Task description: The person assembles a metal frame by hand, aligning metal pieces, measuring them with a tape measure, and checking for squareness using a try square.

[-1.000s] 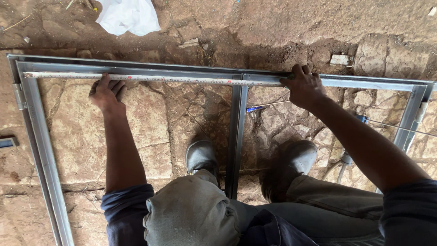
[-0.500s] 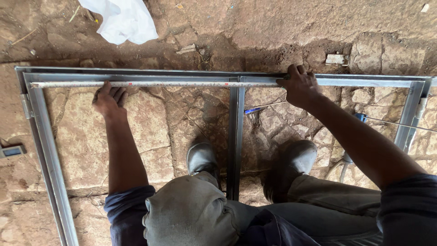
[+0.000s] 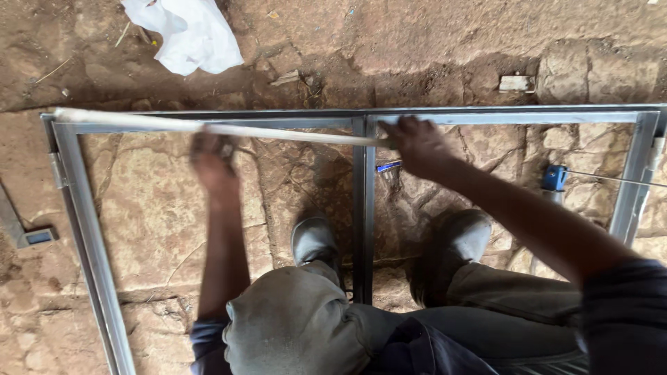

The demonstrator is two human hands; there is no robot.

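Note:
A grey metal frame (image 3: pixel 90 243) lies flat on the stone ground, with a centre bar (image 3: pixel 363 208) running toward me. A long pale strip (image 3: pixel 292 134) slants across its top rail, from the far left corner down to the centre bar. My right hand (image 3: pixel 417 146) grips the strip's right end just right of the centre bar. My left hand (image 3: pixel 212 163) is blurred and sits right under the strip, touching it near its middle; I cannot make out its grip. My two shoes (image 3: pixel 313 239) stand inside the frame, one on each side of the centre bar.
A white crumpled cloth (image 3: pixel 184 31) lies beyond the frame at upper left. A small pale block (image 3: pixel 515 83) sits beyond the top rail. A blue tool (image 3: pixel 554 177) with a thin wire lies inside the right bay. A grey tool (image 3: pixel 28 236) rests outside the left rail.
The pale strip lay along the top rail; now it slants with its right end at the centre bar. My right hand has moved left, and my left hand has shifted right and blurred.

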